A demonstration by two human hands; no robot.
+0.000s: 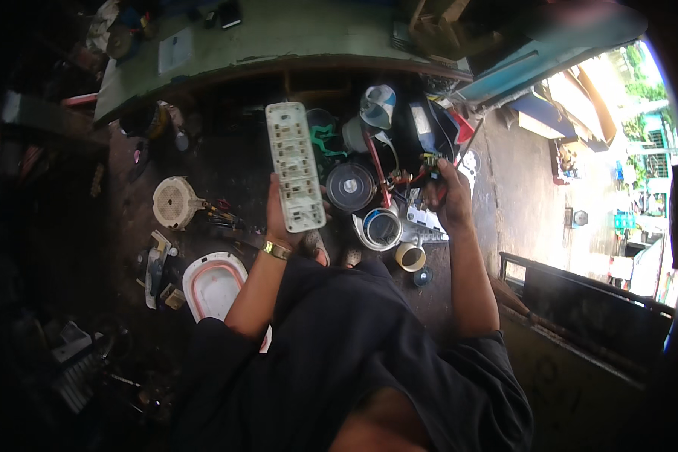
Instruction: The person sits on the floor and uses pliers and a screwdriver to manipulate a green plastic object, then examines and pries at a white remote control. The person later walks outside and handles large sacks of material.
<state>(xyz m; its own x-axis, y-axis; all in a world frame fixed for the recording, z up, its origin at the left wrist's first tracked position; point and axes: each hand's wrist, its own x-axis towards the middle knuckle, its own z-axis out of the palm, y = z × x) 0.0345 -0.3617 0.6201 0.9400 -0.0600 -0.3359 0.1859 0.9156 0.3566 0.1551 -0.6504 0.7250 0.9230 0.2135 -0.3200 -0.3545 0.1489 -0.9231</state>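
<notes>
Left hand [276, 215] gripping long white strip [294, 154], inside apparently showing beyond fingers, opening seemingly done; right hand [453, 197] pinching small part [430, 160] at fingertips; strip not yet being closed.

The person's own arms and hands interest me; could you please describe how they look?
The left hand and right hand are both ungloved. Dark, loose short sleeves leave the forearms uncovered. The left wrist wears a gold-coloured band, apparently a wristwatch; nothing shows on the right wrist.
</notes>
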